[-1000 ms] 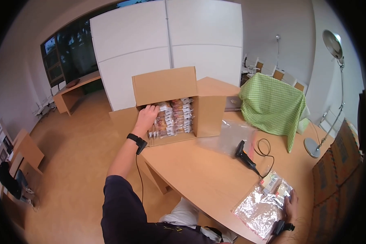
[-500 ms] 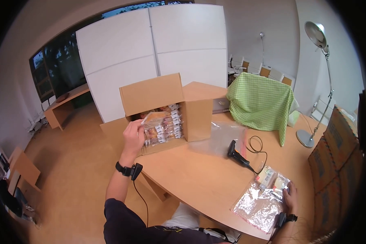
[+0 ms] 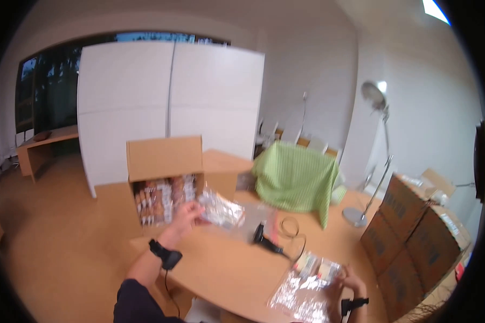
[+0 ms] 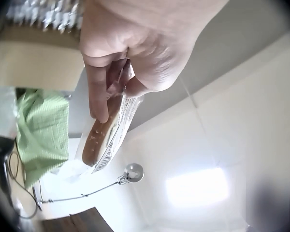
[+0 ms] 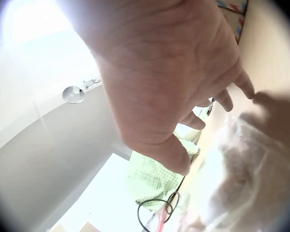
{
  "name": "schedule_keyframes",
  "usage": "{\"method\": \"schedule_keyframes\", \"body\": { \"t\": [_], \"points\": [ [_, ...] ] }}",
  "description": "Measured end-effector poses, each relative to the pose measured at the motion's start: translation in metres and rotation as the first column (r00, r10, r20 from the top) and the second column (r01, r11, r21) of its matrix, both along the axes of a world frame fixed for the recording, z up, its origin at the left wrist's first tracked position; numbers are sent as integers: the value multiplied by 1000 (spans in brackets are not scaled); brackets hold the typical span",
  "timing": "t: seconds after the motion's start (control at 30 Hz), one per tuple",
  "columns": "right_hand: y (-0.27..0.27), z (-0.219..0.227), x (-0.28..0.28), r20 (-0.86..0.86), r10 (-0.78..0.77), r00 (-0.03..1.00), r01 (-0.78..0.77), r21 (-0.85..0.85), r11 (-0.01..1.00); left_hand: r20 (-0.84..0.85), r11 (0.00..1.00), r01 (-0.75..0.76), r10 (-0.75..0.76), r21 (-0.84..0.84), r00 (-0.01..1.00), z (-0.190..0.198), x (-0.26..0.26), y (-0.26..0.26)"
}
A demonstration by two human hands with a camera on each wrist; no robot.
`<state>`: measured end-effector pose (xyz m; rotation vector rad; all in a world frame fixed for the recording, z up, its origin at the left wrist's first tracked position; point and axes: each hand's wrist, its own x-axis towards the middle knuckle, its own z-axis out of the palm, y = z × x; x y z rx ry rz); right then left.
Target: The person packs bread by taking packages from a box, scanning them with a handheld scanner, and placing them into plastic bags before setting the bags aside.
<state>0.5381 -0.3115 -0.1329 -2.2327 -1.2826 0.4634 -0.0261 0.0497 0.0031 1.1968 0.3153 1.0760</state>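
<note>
My left hand pinches a piece of bread in clear plastic, held over the table in front of the open carton. In the left wrist view the wrapped bread shows a brown crust, a pale side and a printed label, between thumb and fingers. Rows of wrapped packs fill the cardboard carton. My right hand is at the right edge of a shiny clear bag with labelled packs in its far end. In the right wrist view its fingers are spread beside the bag.
A black barcode scanner with a looped cable lies mid-table, near a flat clear plastic sheet. Behind it a green checked cloth covers something. A desk lamp and stacked brown boxes stand to the right.
My left hand has drawn the wrapped bread out of the carton and carried it right over the table. The head view has swung right. My right hand has stayed beside the shiny bag.
</note>
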Motion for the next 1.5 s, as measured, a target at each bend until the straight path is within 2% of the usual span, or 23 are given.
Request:
{"method": "schedule_keyframes", "body": {
  "t": [0.07, 0.1, 0.13, 0.17, 0.23, 0.27, 0.33, 0.4, 0.43, 0.5, 0.6, 0.67, 0.8, 0.87, 0.9, 1.03, 1.1, 1.13, 1.2, 1.23, 1.3, 1.43, 1.5],
  "points": [
    [13, 24, -19, 74, 186, 980, -190, 48, 981, 69, 984, 160, -155, -84, 986, -18, 23, 14],
    [27, 11, -7, 169, 188, 968, -173, -103, 980, 122, 963, 245, -231, -111, 965, -28, 35, 21],
    [29, 46, -46, 228, 223, 948, -199, -127, 972, 152, 941, 305, -283, -148, 947, -36, 48, 30],
    [41, 62, -63, 242, 214, 946, -191, -115, 975, 178, 911, 362, -329, -199, 927, -44, 60, 37],
    [61, 80, -86, 237, 371, 898, -320, -229, 919, 236, 895, 394, -344, -208, 909, -59, 84, 43],
    [72, 86, -99, 230, 375, 898, -323, -234, 917, 287, 877, 419, -349, -235, 892, -65, 94, 44],
    [98, 98, -122, 313, 553, 772, -517, -197, 833, 295, 872, 413, -335, -263, 895, -76, 113, 44],
    [121, 106, -145, 287, 597, 749, -570, -180, 802, 298, 861, 406, -319, -305, 900, -96, 130, 45],
    [134, 109, -154, 283, 630, 723, -615, -151, 774, 333, 827, 454, -348, -330, 876, -108, 138, 51],
    [170, 103, -160, 264, 633, 728, -612, -166, 773, 362, 783, 497, -370, -375, 856, -127, 146, 54],
    [191, 117, -189, 292, 634, 716, -616, -162, 771, 420, 729, 532, -359, -431, 833, -160, 147, 52],
    [212, 125, -203, 158, 623, 766, -564, -300, 769, 390, 731, 501, -339, -463, 856, -170, 145, 51],
    [250, 85, -203, 300, 539, 787, -495, -214, 842, 374, 763, 462, -308, -452, 875, -168, 139, 50],
    [271, 57, -196, 293, 503, 813, -446, -243, 861, 361, 730, 387, -204, -563, 910, -164, 138, 46],
    [278, 42, -192, 313, 463, 829, -393, -263, 881, 353, 715, 385, -203, -584, 913, -165, 137, 46],
    [292, 12, -184, 314, 436, 843, -323, -353, 878, 404, 704, 397, -170, -589, 899, -168, 140, 54],
    [297, 1, -179, 444, 347, 826, -237, -286, 929, 401, 730, 373, -147, -572, 904, -165, 141, 54],
    [295, 4, -181, 439, 354, 826, -240, -294, 925, 401, 726, 370, -141, -580, 905, -166, 142, 56],
    [288, 17, -192, 388, 287, 876, -234, -177, 956, 424, 718, 412, -178, -561, 888, -171, 142, 57],
    [289, 17, -195, 386, 300, 873, -242, -192, 951, 430, 713, 408, -165, -570, 888, -171, 143, 56],
    [289, 13, -205, 446, 186, 875, -149, -117, 982, 406, 734, 381, -156, -563, 900, -163, 143, 52],
    [286, 28, -220, 423, 147, 894, -123, -84, 989, 364, 705, 318, -90, -634, 927, -156, 142, 50],
    [287, 30, -223, 431, 202, 880, -207, -35, 978, 376, 772, 300, -87, -560, 923, -157, 141, 51]
  ]
}}
